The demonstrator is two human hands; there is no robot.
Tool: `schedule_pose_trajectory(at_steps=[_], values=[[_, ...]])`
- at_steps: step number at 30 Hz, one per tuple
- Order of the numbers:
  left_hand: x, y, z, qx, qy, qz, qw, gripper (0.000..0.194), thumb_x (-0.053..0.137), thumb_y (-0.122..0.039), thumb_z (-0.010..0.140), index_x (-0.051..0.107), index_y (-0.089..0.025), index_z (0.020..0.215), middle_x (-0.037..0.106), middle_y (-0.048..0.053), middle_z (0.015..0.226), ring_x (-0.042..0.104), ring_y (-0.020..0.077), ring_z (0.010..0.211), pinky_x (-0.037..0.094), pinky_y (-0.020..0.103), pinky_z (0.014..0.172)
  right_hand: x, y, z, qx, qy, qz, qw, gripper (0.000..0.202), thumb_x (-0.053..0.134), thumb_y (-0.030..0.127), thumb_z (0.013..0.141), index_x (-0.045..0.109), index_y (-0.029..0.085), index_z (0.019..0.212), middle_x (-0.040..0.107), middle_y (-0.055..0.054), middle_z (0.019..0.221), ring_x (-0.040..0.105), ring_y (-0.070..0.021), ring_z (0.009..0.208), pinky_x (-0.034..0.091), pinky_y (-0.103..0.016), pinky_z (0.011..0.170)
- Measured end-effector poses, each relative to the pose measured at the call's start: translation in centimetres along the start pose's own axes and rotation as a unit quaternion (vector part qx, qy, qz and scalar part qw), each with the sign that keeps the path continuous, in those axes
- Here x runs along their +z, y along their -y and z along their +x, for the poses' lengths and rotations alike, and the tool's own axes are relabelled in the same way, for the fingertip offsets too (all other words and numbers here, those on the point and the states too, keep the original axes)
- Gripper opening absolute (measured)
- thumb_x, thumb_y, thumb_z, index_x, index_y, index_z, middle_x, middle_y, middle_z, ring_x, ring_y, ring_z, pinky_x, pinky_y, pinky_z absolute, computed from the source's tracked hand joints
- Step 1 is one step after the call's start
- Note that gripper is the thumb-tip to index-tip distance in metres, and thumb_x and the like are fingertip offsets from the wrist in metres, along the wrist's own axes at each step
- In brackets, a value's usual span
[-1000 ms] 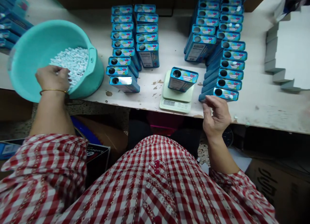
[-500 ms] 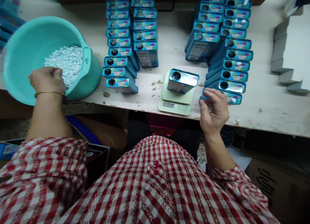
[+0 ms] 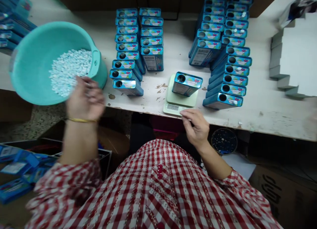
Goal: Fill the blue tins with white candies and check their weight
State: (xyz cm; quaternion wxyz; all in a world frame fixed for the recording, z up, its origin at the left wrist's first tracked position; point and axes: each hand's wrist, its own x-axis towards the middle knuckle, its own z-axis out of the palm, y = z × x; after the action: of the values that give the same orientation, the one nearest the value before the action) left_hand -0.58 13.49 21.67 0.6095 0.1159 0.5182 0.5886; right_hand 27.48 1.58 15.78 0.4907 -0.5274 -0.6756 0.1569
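My left hand (image 3: 85, 98), smeared by motion, is at the near right rim of a turquoise bucket (image 3: 32, 60). Its fingers are curled in; whatever they hold is too blurred to make out. Small white candies (image 3: 70, 68) lie in a heap in the bucket. My right hand (image 3: 196, 126) is at the front edge of a pale green kitchen scale (image 3: 169, 96), fingers bent, thumb a little apart, nothing seen in them. On the scale stands a blue candy tin (image 3: 187, 83) with a round dark hole in its top. The display's digits are unreadable.
Rows of blue tins (image 3: 126, 65) stand left of the scale, and more tins (image 3: 226, 80) stand to its right, a few with white candies on top. White folded cartons (image 3: 294, 57) lie far right. Below the table are a round dark container (image 3: 224, 141) and cardboard boxes.
My left hand has moved right, from over the candies to the bucket's near rim. My right hand has gone left from the right-hand tins to the scale's front. The view has shifted slightly.
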Motion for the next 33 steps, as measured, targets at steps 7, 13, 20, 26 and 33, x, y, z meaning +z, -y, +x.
schedule_pose_trajectory(at_steps=[7,13,20,26,33], values=[[2.3,14.4,-7.8,-0.33,0.073,-0.073,0.938,0.04,0.028,-0.025,0.098,0.061,-0.009,0.082,0.064,0.003,0.073,0.062,0.0062,0.067,0.052,0.015,0.066,2.7,2.9,0.1,-0.097,0.264,-0.182,0.942,0.031,0.044,0.012,0.087,0.057,0.005,0.115,0.062,-0.017,0.105,0.054,-0.0232,0.092,0.05,-0.039,0.078],[1.4,15.6,-8.9,-0.384,0.09,-0.065,0.917,0.038,0.031,-0.026,0.097,0.063,-0.007,0.089,0.065,0.005,0.073,0.063,0.007,0.066,0.052,0.017,0.066,2.5,1.3,-1.8,-0.143,0.319,-0.193,0.917,0.026,0.039,0.013,0.09,0.063,0.01,0.099,0.063,-0.012,0.093,0.054,-0.0193,0.083,0.05,-0.033,0.073],[1.9,14.4,-8.0,-0.359,0.137,-0.094,0.918,0.031,0.036,-0.02,0.095,0.063,-0.007,0.089,0.07,0.01,0.083,0.068,0.0139,0.082,0.053,0.026,0.081,-0.2,1.0,3.1,-0.119,0.164,-0.087,0.975,0.015,0.048,0.017,0.088,0.061,0.017,0.096,0.064,-0.007,0.09,0.059,-0.0145,0.086,0.051,-0.027,0.076],[1.7,13.2,-7.8,-0.346,0.149,-0.075,0.923,0.028,0.04,-0.023,0.093,0.062,-0.006,0.097,0.07,0.014,0.098,0.067,0.0196,0.096,0.052,0.028,0.087,-2.0,-0.4,11.0,-0.107,0.111,-0.178,0.972,0.017,0.049,0.019,0.086,0.065,0.02,0.089,0.064,-0.005,0.088,0.06,-0.0166,0.084,0.049,-0.031,0.074],[0.0,13.5,-7.3,-0.342,0.095,-0.069,0.932,0.025,0.043,-0.02,0.092,0.063,-0.007,0.088,0.07,0.012,0.082,0.068,0.0149,0.073,0.055,0.022,0.063,-2.3,1.6,9.4,-0.074,0.076,-0.17,0.98,0.022,0.044,0.023,0.09,0.066,0.025,0.096,0.064,-0.005,0.094,0.06,-0.0197,0.091,0.049,-0.039,0.081]])
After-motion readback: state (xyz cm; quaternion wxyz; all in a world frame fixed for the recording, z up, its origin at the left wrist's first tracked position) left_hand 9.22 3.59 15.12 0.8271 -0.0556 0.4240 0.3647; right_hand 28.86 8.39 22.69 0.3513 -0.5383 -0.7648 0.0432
